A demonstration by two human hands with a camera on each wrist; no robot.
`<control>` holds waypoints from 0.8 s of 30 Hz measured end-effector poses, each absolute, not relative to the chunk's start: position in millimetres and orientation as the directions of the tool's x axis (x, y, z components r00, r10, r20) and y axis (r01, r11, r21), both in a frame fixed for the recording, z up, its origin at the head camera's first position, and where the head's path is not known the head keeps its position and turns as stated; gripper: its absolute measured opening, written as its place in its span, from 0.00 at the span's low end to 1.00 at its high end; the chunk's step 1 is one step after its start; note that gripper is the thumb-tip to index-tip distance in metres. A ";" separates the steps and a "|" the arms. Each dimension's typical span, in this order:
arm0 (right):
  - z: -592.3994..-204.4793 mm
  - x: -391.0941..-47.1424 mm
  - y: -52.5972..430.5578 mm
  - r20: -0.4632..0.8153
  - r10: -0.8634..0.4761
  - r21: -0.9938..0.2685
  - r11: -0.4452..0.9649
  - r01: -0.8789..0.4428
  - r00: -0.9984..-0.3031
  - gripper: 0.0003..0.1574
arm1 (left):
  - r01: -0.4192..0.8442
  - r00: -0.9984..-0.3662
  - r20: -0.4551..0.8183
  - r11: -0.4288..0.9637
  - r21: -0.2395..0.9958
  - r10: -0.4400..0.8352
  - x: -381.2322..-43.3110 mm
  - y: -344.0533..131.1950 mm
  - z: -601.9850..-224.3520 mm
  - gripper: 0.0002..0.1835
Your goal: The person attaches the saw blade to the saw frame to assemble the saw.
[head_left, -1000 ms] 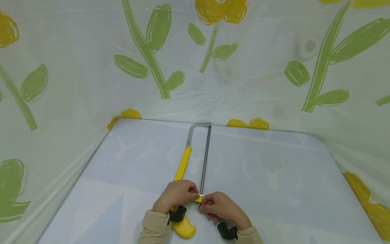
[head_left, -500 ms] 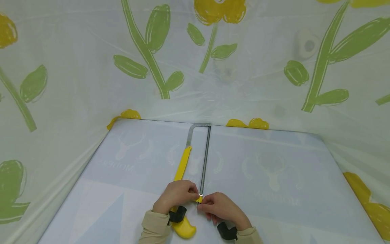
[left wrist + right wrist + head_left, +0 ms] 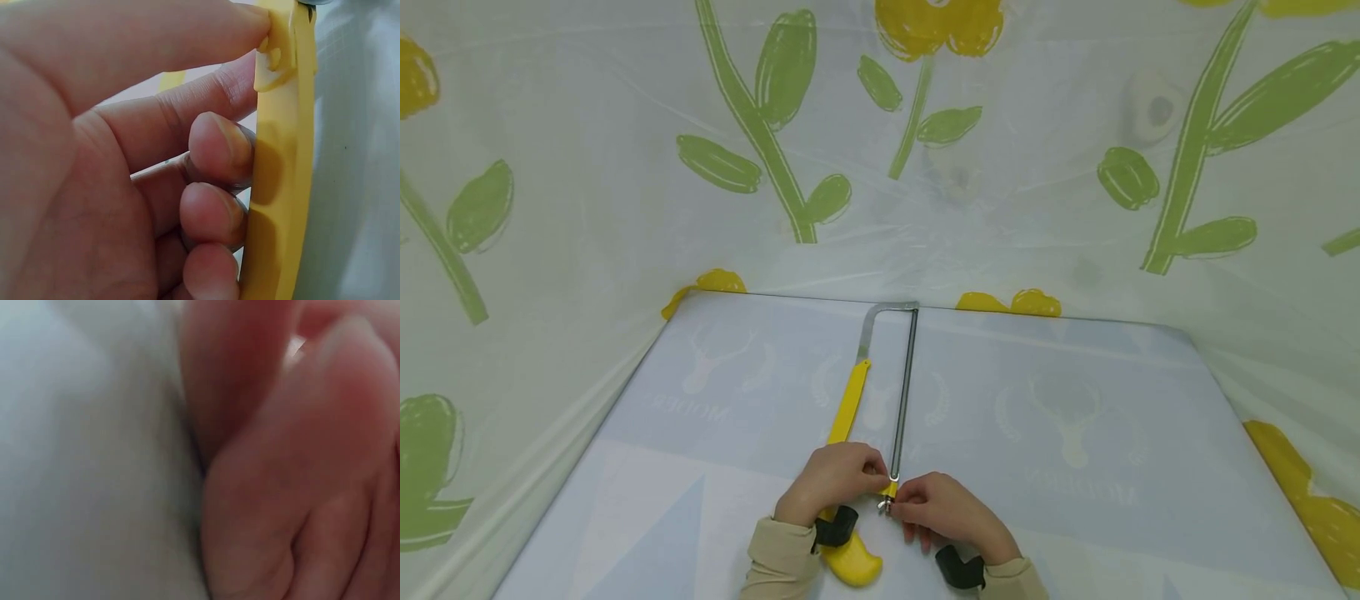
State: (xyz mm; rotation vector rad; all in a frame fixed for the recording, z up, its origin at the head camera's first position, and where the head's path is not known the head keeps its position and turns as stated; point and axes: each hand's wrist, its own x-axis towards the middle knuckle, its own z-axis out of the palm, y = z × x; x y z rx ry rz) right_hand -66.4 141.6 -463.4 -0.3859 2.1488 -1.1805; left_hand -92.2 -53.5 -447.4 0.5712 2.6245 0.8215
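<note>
A hacksaw (image 3: 847, 404) with a yellow and silver frame lies flat on the table, its blade (image 3: 905, 392) running along the right side. My left hand (image 3: 837, 477) reaches across the saw and pinches the yellow frame end (image 3: 275, 125) by the near end of the blade. Its thumb and index finger press on the yellow part in the left wrist view. At the small metal wing nut (image 3: 884, 506) just below, the thumb and forefinger of my right hand (image 3: 943, 508) pinch its right side. Fingers mostly hide the nut in the right wrist view. The yellow handle (image 3: 853, 562) shows below my left wrist.
The table (image 3: 1075, 517) has a pale cover with faint deer prints. A white curtain (image 3: 1015, 233) with green leaves and yellow flowers hangs right behind its far edge, close to the saw's far end. Black straps with mounts sit on both wrists.
My right fingertips have shifted slightly about the wing nut, first covering more of it, then showing its wings turned. The left hand and the hacksaw have stayed in place.
</note>
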 end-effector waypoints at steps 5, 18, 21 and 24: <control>-465.9 -67.3 141.5 -0.400 -0.532 -0.834 0.550 0.055 -0.747 0.10 | 0.275 -0.865 -0.187 0.752 0.599 0.465 -92.4 -54.0 -447.6 0.03; -469.3 -67.5 140.5 -0.369 -0.504 -0.840 0.540 0.049 -0.781 0.10 | 0.284 -0.863 -0.177 0.745 0.604 0.473 -91.0 -53.9 -447.3 0.03; -468.0 -66.8 140.8 -0.375 -0.505 -0.837 0.545 0.050 -0.778 0.10 | 0.291 -0.863 -0.171 0.744 0.602 0.476 -90.8 -54.0 -447.3 0.03; -466.0 -66.0 141.1 -0.386 -0.508 -0.833 0.550 0.055 -0.770 0.10 | 0.293 -0.861 -0.171 0.743 0.602 0.479 -90.7 -53.9 -447.4 0.03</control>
